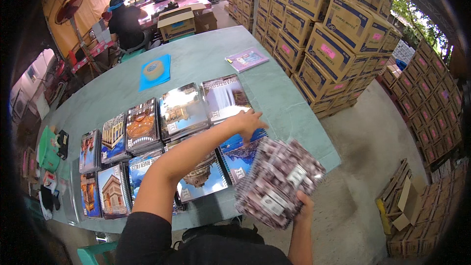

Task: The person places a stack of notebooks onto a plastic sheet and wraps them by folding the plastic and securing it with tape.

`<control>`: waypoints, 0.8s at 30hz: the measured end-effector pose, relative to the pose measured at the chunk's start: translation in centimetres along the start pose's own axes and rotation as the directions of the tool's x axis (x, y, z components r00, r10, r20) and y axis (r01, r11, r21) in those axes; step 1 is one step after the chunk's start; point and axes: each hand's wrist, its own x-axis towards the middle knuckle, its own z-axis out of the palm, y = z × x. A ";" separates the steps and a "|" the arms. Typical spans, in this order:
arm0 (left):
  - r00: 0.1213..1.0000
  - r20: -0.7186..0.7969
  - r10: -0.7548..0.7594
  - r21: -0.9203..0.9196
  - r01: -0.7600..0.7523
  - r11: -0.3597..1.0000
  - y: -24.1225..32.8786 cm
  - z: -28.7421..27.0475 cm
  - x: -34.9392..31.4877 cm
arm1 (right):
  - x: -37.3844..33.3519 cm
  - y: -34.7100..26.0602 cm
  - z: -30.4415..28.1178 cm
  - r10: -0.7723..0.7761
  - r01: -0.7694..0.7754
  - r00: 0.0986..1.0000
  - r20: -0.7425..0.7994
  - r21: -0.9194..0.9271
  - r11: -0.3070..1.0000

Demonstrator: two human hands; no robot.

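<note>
My right hand (305, 205) grips a thick stack of spiral notebooks (277, 181) with maroon-and-white patterned covers, held tilted over the near right edge of the green table (206, 61). My left hand (251, 120) reaches across with fingers spread, resting on a notebook pile with a blue picture cover (243, 153) at the right end of the rows. Several piles of picture-cover notebooks (147, 140) lie in two rows across the table in front of me.
A blue sheet with a tape roll (154, 70) and a purple notebook (247, 59) lie farther back on the table. Stacked cartons (333, 34) rise at the right, and more boxes (431, 93) at the far right. People sit at another table (126, 22) behind. Flattened cardboard (407, 201) lies on the floor.
</note>
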 end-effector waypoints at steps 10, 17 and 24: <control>0.714 -0.654 -0.249 -0.473 -0.130 0.871 1.1 -3.7 -7.0 | -11.0 -3.9 -3.3 -0.252 0.256 0.964 -0.078 0.038 0.966; 0.664 -0.725 0.182 -0.097 -0.360 0.928 6.6 5.1 -32.4 | -12.5 8.8 9.0 0.042 -0.050 0.930 0.366 0.013 0.999; 0.288 -0.248 -0.925 -0.968 -0.037 0.248 13.0 19.8 -61.4 | -24.0 23.9 22.0 0.474 -0.392 0.586 0.657 -0.281 0.876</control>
